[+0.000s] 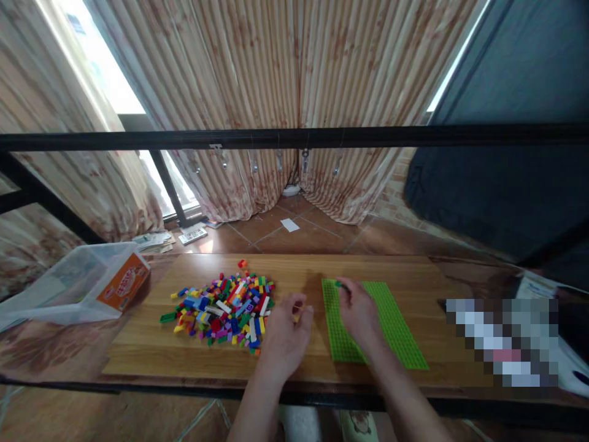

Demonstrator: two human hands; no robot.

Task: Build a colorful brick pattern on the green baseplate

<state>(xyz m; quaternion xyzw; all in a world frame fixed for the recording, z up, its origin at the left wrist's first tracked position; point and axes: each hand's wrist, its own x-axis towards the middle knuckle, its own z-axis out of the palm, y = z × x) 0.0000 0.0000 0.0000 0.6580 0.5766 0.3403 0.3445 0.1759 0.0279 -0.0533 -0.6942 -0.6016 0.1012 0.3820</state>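
Note:
My right hand (356, 307) is over the upper left part of the green baseplate (396, 325), its fingers pinched on a small dark green building brick (339, 284). I cannot tell whether the brick touches the plate's studs. Between the plate and a heap of mixed coloured bricks (230, 310) is my left hand (289, 328). Its fingers are curled but apart from the thumb, and no brick shows in them. The left hand's near side covers the right edge of the heap.
The wooden board (184, 362) bears the heap and the baseplate. On the left lies a clear plastic tub (83, 301) with an orange label. A black rail (257, 138) crosses beyond the board, before striped curtains (248, 73). A blurred-out patch (501, 341) is at the right.

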